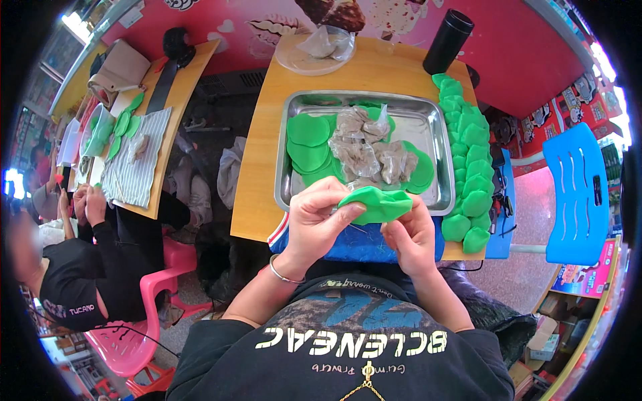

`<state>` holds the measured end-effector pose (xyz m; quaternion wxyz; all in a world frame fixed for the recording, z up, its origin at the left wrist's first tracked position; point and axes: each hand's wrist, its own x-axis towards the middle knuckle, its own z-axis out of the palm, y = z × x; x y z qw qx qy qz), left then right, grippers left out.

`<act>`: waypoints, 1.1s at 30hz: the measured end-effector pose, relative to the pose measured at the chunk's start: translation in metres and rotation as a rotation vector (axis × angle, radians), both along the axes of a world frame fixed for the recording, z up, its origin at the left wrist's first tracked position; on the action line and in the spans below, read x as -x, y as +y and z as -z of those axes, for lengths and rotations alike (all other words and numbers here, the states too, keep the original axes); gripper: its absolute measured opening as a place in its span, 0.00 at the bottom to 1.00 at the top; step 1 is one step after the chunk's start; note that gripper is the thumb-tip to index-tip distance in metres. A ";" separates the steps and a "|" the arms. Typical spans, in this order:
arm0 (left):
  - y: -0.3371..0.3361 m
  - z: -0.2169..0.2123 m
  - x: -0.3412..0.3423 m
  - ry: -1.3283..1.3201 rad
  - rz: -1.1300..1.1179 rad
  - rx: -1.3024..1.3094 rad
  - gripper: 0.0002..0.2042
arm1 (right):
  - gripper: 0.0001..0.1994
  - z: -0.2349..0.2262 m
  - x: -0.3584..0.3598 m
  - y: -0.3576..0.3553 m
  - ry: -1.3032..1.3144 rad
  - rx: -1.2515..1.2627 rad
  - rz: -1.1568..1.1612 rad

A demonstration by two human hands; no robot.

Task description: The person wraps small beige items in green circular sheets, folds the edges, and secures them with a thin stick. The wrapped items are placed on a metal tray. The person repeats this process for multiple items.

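On my pale wooden table (257, 180) sits a steel tray (422, 127) of green discs (309, 130) and bagged grey-brown clumps (354, 157). Near the tray's closest edge, my left hand (321, 217) and right hand (413, 235) each pinch one end of a folded green piece (376, 205) between thumb and fingers. I judge light, even pressure best, keeping its soft-looking edges aligned without stretching them.

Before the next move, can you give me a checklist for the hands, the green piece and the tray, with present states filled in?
1. Left hand gripping the green piece: ok, at its left end.
2. Right hand on the same piece: ok, at its right end.
3. Anything inside that piece: cannot tell.
4. Green rounds in the metal tray: ok, several there.
5. Black cylinder clear of both hands: ok.
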<state>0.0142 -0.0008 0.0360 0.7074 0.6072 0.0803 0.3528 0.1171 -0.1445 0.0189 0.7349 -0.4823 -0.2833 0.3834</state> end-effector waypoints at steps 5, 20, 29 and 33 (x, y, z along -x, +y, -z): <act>0.001 0.001 0.000 -0.004 -0.035 -0.146 0.05 | 0.16 -0.008 0.004 0.006 -0.095 0.004 0.065; -0.001 -0.005 -0.004 -0.032 -0.001 0.162 0.08 | 0.12 0.002 -0.003 -0.001 -0.043 -0.009 -0.052; -0.002 0.008 -0.007 -0.230 0.014 0.199 0.01 | 0.15 0.001 -0.002 0.000 0.212 -0.027 -0.066; 0.000 0.008 -0.005 -0.185 0.018 0.189 0.02 | 0.15 -0.003 -0.003 0.005 -0.069 0.001 0.033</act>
